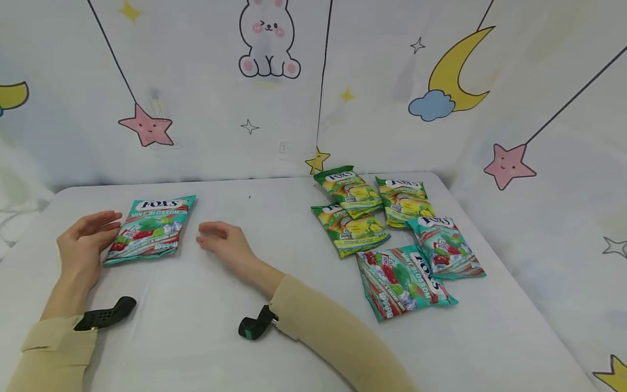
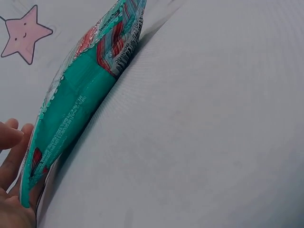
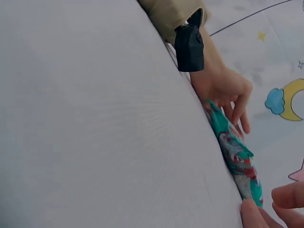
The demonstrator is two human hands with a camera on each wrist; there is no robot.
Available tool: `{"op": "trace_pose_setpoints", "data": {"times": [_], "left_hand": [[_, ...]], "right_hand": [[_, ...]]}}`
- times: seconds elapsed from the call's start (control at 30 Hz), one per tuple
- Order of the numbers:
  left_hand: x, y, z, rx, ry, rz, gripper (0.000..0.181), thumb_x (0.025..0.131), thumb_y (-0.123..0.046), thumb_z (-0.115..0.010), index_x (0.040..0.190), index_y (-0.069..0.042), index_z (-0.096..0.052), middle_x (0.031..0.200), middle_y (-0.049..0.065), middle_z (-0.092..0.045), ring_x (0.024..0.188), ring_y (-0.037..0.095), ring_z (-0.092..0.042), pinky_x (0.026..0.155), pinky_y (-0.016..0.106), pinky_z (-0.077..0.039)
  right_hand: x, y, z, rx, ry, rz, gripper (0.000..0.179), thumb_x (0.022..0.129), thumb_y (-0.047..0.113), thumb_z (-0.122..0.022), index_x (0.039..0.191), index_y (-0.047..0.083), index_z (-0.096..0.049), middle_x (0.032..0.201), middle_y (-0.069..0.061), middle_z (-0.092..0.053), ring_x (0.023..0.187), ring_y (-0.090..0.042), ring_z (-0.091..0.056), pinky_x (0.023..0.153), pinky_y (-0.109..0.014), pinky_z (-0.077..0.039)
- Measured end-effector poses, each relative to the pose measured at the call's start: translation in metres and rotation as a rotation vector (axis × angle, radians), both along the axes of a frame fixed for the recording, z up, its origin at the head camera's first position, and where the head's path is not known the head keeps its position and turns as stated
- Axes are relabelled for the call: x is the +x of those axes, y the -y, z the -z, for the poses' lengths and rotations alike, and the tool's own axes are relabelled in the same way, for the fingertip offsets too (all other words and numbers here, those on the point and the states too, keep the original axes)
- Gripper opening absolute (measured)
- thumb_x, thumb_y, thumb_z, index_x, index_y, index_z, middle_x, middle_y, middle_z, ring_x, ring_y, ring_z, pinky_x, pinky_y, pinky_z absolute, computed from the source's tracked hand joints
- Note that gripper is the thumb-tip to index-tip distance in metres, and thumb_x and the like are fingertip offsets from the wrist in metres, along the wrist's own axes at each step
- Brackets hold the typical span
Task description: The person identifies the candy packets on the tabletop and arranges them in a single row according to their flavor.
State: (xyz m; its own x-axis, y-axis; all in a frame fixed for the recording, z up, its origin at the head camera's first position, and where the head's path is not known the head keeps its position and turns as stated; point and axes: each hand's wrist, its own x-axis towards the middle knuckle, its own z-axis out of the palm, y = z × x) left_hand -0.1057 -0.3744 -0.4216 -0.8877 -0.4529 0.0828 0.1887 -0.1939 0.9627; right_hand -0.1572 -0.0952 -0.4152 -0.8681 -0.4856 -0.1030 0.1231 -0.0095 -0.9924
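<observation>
A teal mint blossom candy bag [image 1: 152, 228] lies face up at the left of the white table. At its left edge is my left hand [image 1: 89, 239], fingers loosely bent and fingertips right by the wrapper. The left wrist view shows the fingers [image 2: 14, 161] beside and partly behind the near corner of that bag [image 2: 71, 109]. To the right of the bag, across a small gap, my right hand [image 1: 227, 245] hovers with relaxed fingers and holds nothing. Part of it [image 3: 289, 197] shows at the lower right of the right wrist view.
On the right side, three green-yellow candy bags [image 1: 404, 204] lie grouped, two of them overlapping. Nearer to me are two more teal bags, one angled [image 1: 448, 247] and one sideways [image 1: 404, 280], touching at a corner. A printed cloth [image 1: 206, 109] hangs behind the table's back edge.
</observation>
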Motion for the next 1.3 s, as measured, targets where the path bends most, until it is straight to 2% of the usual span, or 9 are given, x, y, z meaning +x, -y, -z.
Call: {"op": "trace_pose_setpoints", "data": {"times": [0.27, 0.43, 0.53, 0.67, 0.8, 0.93, 1.0, 1.17, 1.3], "left_hand": [[-0.001, 0.000, 0.000, 0.029, -0.039, 0.017, 0.033, 0.094, 0.010, -0.052, 0.116, -0.006, -0.070, 0.102, -0.007, -0.076, 0.088, 0.003, -0.071, 0.077, 0.011, -0.053], [-0.001, -0.002, -0.004, -0.007, -0.009, -0.040, 0.033, 0.094, 0.007, -0.054, 0.120, -0.005, -0.069, 0.103, -0.008, -0.075, 0.092, 0.003, -0.069, 0.077, 0.008, -0.051], [-0.006, -0.013, -0.009, -0.106, 0.025, -0.140, 0.034, 0.093, 0.009, -0.053, 0.119, -0.003, -0.070, 0.102, -0.010, -0.074, 0.098, 0.004, -0.066, 0.083, 0.008, -0.049], [-0.016, -0.038, -0.020, -0.402, 0.041, -0.202, 0.034, 0.091, 0.011, -0.055, 0.118, -0.003, -0.070, 0.103, -0.016, -0.071, 0.108, 0.002, -0.059, 0.100, 0.013, -0.044], [-0.022, -0.069, -0.036, -0.628, -0.093, -0.093, 0.034, 0.088, 0.015, -0.055, 0.118, 0.005, -0.066, 0.106, -0.022, -0.068, 0.112, -0.002, -0.058, 0.105, 0.016, -0.042], [-0.027, -0.112, -0.047, -0.684, -0.282, 0.098, 0.033, 0.085, 0.021, -0.054, 0.115, 0.012, -0.064, 0.110, -0.018, -0.069, 0.108, 0.001, -0.062, 0.098, 0.015, -0.046], [-0.030, -0.134, -0.049, -0.676, -0.339, 0.215, 0.034, 0.086, 0.020, -0.054, 0.117, 0.011, -0.064, 0.113, -0.012, -0.070, 0.107, 0.004, -0.064, 0.096, 0.016, -0.048], [-0.039, -0.189, -0.054, -0.652, -0.355, 0.471, 0.034, 0.089, 0.013, -0.057, 0.121, 0.003, -0.065, 0.119, 0.009, -0.069, 0.107, 0.013, -0.064, 0.097, 0.024, -0.051], [-0.048, -0.234, -0.056, -0.658, -0.326, 0.617, 0.033, 0.090, 0.008, -0.060, 0.121, -0.003, -0.066, 0.120, 0.012, -0.069, 0.107, 0.019, -0.065, 0.096, 0.033, -0.053]], "right_hand": [[0.033, -0.042, -0.012, 0.136, -0.060, -0.027, 0.034, 0.094, 0.002, -0.062, 0.127, 0.010, -0.066, 0.125, -0.002, -0.069, 0.109, -0.007, -0.068, 0.090, -0.019, -0.051], [0.054, -0.080, -0.023, 0.175, -0.127, -0.079, 0.039, 0.096, 0.007, -0.059, 0.134, 0.014, -0.062, 0.132, -0.001, -0.066, 0.115, -0.009, -0.065, 0.091, -0.020, -0.052], [0.063, -0.109, -0.028, 0.178, -0.172, -0.077, 0.039, 0.097, 0.005, -0.059, 0.135, 0.014, -0.061, 0.133, -0.003, -0.065, 0.119, -0.013, -0.064, 0.093, -0.021, -0.052], [0.070, -0.149, -0.033, 0.150, -0.252, -0.059, 0.039, 0.098, 0.003, -0.058, 0.136, 0.011, -0.059, 0.135, -0.008, -0.063, 0.120, -0.017, -0.064, 0.098, -0.022, -0.050], [0.072, -0.183, -0.036, 0.106, -0.312, -0.009, 0.037, 0.099, 0.004, -0.058, 0.135, 0.009, -0.058, 0.135, -0.013, -0.061, 0.120, -0.025, -0.063, 0.098, -0.024, -0.051], [0.073, -0.217, -0.037, 0.125, -0.329, 0.072, 0.035, 0.100, 0.007, -0.058, 0.135, 0.011, -0.058, 0.136, -0.015, -0.059, 0.120, -0.030, -0.062, 0.097, -0.023, -0.051], [0.074, -0.233, -0.037, 0.140, -0.340, 0.113, 0.035, 0.100, 0.008, -0.059, 0.135, 0.012, -0.058, 0.136, -0.016, -0.058, 0.119, -0.031, -0.062, 0.096, -0.023, -0.051], [0.078, -0.266, -0.037, 0.161, -0.368, 0.221, 0.037, 0.098, 0.006, -0.061, 0.135, 0.008, -0.057, 0.135, -0.021, -0.057, 0.118, -0.030, -0.061, 0.095, -0.022, -0.052], [0.085, -0.286, -0.036, 0.208, -0.338, 0.306, 0.039, 0.097, 0.008, -0.064, 0.135, 0.006, -0.057, 0.134, -0.019, -0.058, 0.117, -0.026, -0.062, 0.095, -0.021, -0.052]]}}
